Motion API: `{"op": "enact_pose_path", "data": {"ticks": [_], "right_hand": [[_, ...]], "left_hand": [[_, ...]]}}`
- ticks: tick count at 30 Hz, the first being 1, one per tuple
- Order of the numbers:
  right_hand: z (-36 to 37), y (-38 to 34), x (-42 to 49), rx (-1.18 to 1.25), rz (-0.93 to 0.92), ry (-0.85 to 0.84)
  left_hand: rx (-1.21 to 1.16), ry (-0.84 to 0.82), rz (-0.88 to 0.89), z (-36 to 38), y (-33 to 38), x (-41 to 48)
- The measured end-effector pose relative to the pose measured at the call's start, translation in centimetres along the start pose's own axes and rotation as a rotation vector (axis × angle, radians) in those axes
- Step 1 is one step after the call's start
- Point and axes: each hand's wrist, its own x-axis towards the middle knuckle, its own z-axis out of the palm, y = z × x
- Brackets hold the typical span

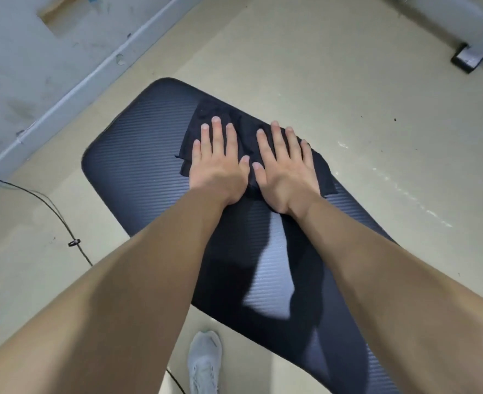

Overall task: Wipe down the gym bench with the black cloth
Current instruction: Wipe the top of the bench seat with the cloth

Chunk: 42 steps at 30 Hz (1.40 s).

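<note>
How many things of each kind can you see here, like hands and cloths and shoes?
Hands: 2, left hand and right hand
Cloth: 1
Bench: 1
Shoe: 1
Cable: 1
Total: 6

We see a pale floor point(305, 66) with dark specks. A thin black cable point(51, 207) curves across it at left, near a scuffed grey wall point(16, 66). A white shoe point(204, 362) stands below; a black-footed post point(474, 54) sits top right.
</note>
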Motion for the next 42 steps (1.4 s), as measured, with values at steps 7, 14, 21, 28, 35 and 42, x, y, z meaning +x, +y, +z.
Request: {"op": "enact_pose_path", "data": {"ticks": [7,14,21,28,35,42], "right_hand": [[1.2,8.8,-9.8,0.161,0.165,0.007],[2.3,11.9,-17.5,0.16,0.294,0.001],[2.3,8.0,-14.7,0.105,0.344,-0.032],[1.4,-1.1,-4.1,0.106,0.335,0.022],[1.4,-11.6,2.6,0.093,0.187,0.063],[3.6,-18.4,-1.6,0.077,-0.045,0.049]], "left_hand": [[0.023,-0.023,0.196,1.5,11.2,-3.5],[0.15,-0.083,0.461,2.8,16.7,-7.4],[0.206,-0.034,0.6,1.6,11.4,-4.9],[0.111,-0.036,0.518,-1.1,0.1,1.9],[0.073,-0.019,0.287,-1.6,-14.3,2.6],[0.04,0.002,0.074,0.6,-19.1,-5.3]]}}
